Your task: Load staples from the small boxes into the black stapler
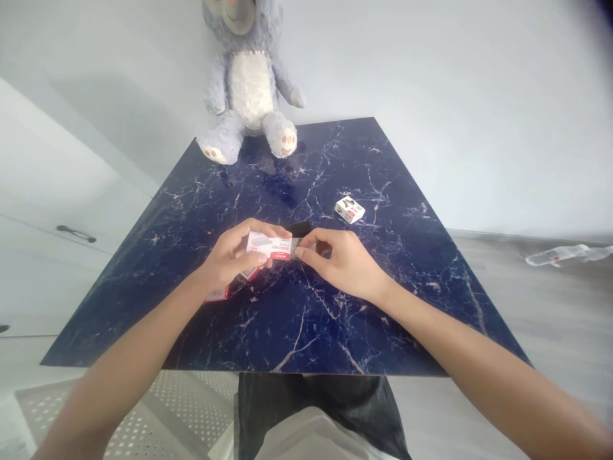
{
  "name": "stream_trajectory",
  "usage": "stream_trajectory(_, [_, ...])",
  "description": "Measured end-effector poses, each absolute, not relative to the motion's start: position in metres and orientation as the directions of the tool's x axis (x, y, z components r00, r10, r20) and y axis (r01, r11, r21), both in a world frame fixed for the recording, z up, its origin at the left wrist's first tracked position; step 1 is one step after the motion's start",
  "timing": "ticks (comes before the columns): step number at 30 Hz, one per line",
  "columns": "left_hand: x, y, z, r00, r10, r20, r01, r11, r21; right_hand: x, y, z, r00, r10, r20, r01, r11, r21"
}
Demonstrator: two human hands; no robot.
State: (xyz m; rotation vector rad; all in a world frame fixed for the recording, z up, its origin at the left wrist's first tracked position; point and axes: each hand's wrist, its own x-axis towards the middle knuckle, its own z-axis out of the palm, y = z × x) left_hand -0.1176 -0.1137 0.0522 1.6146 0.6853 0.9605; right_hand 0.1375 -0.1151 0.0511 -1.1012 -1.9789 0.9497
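My left hand [239,252] is closed round a small white-and-red cardboard box [268,245], which carries a picture of a grey bar like a strip of staples. The box lies level above the table, its right end towards my right hand [338,259]. There my right thumb and forefinger pinch a small grey piece [295,248] at the box's end; its kind is hard to make out. Just behind my fingers lies a black object [299,227], partly covered by the hands. Under my left hand, red-and-white packets [219,294] show in part on the table.
A small white box with a black clip-like picture [350,209] lies to the right on the dark blue marbled table [306,319]. A grey plush toy [251,89] sits at the back left edge against the wall. Clear plastic [558,255] lies on the floor at right.
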Motion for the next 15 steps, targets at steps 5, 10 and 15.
stream_trajectory(5, [-0.1184,-0.1124,0.0539,0.494,0.841,0.220,-0.051,-0.224,0.973,0.1357,-0.1153,0.0479,-0.392,0.867,0.308,0.458,0.475,-0.752])
stream_trajectory(10, [-0.1183,-0.1113,0.0504,0.438,0.875,0.204,-0.051,-0.203,0.978,0.1369,-0.1151,0.0418,-0.380,0.746,0.547,0.471,0.665,-0.580])
stream_trajectory(15, [-0.1159,-0.1147,0.0539,0.483,0.855,0.189,0.009,-0.220,0.975,0.1421,-0.1118,0.0415,-0.492,0.608,0.623,0.516,0.780,-0.353])
